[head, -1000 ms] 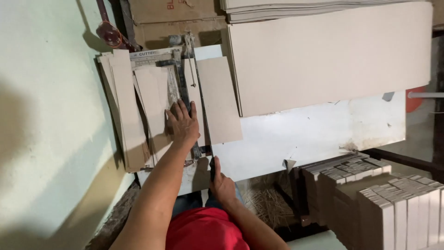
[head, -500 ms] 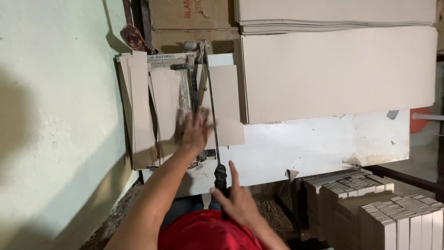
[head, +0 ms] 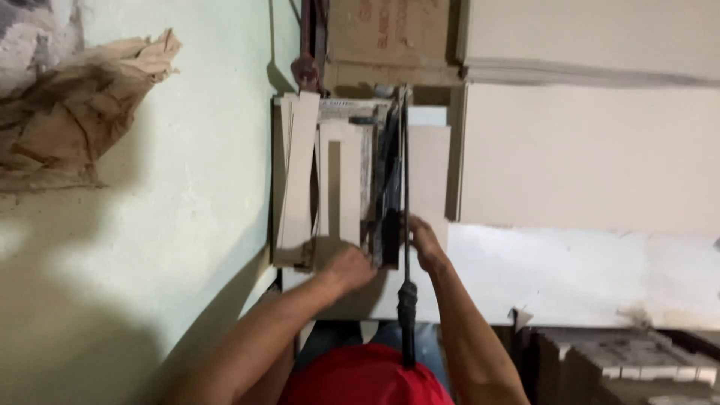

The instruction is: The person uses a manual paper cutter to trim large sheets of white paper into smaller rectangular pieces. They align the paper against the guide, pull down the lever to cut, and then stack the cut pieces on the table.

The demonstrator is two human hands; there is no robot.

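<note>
A lever paper cutter lies on the bench against the wall. Its blade arm is raised, and the black handle points toward me with no hand on it. Cut cardboard strips lie on the cutter's left side. My left hand curls over the near end of a cardboard strip. To the right of the blade, my right hand rests on the near edge of a cardboard sheet, its fingertips hidden behind the arm.
A pale green wall runs close on the left, with crumpled brown paper hanging on it. Large board sheets lie to the right on a white bench top. A brown box stands behind the cutter. Stacked cut pieces sit at lower right.
My right hand left the handle and went forward to the sheet beside the blade. My left hand slid back to the strip's near end. The view has moved in closer and shifted left.
</note>
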